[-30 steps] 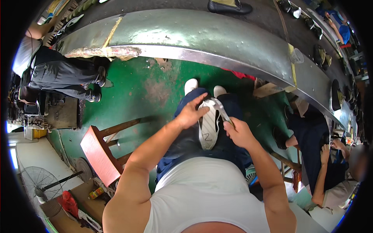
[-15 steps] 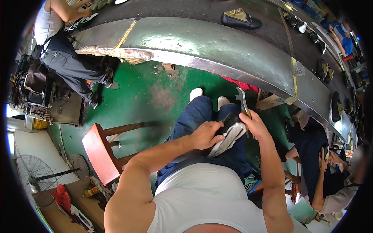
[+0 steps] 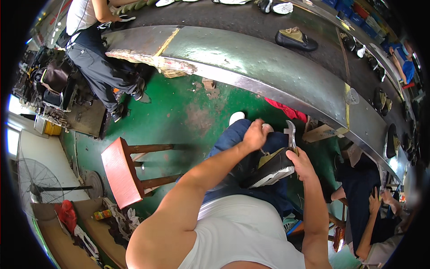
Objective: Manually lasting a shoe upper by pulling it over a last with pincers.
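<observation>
On my lap lies a black shoe (image 3: 268, 170) with an olive-tan inner part and a ragged white edge. My right hand (image 3: 303, 165) is beside its right end, closed round the handle of a pair of metal shoemaker's pincers (image 3: 291, 132), whose curved head points up and away from me. Whether that hand also touches the shoe is hard to tell. My left hand (image 3: 256, 135) is lifted off the shoe, above my knees, with its fingers curled together. What they hold, if anything, cannot be made out.
A metal-edged bench (image 3: 233, 49) curves across the far side, bearing a black-and-tan shoe (image 3: 295, 39) and several others. A red-topped stool (image 3: 121, 172) stands at my left, with a fan (image 3: 38, 184) beyond. One person (image 3: 94, 58) stands far left; another (image 3: 376, 215) sits at right.
My left hand has come off the shoe and moved away from me, over my knees. The shoe has turned, showing more of its tan part. The pincers sit slightly lower and farther right in view.
</observation>
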{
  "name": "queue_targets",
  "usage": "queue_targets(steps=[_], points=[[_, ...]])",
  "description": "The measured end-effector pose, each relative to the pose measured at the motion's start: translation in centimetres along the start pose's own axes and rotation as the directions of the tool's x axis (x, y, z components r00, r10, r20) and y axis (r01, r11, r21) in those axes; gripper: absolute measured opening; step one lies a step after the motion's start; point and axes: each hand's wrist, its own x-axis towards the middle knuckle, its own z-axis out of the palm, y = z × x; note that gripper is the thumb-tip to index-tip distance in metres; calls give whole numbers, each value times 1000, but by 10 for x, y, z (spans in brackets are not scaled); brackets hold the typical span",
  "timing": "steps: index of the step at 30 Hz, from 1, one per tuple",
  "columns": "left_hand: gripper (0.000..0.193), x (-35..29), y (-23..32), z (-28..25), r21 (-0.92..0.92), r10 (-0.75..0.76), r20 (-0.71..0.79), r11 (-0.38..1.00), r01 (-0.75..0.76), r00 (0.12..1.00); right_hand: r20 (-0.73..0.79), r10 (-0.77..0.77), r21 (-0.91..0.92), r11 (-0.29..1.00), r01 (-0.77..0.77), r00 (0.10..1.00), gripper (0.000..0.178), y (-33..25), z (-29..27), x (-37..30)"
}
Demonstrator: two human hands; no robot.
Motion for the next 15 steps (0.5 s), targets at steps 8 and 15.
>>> queue_targets(steps=[8,15], points=[[73,-116,39,-45,75,-39,371,997,12,928,-193,-7,132,991,33,981,42,44,21,23],[53,-109,3,-55,-183,-392,395,853,490,831,-230,-28,-67,998,13,973,37,71,76,-4]])
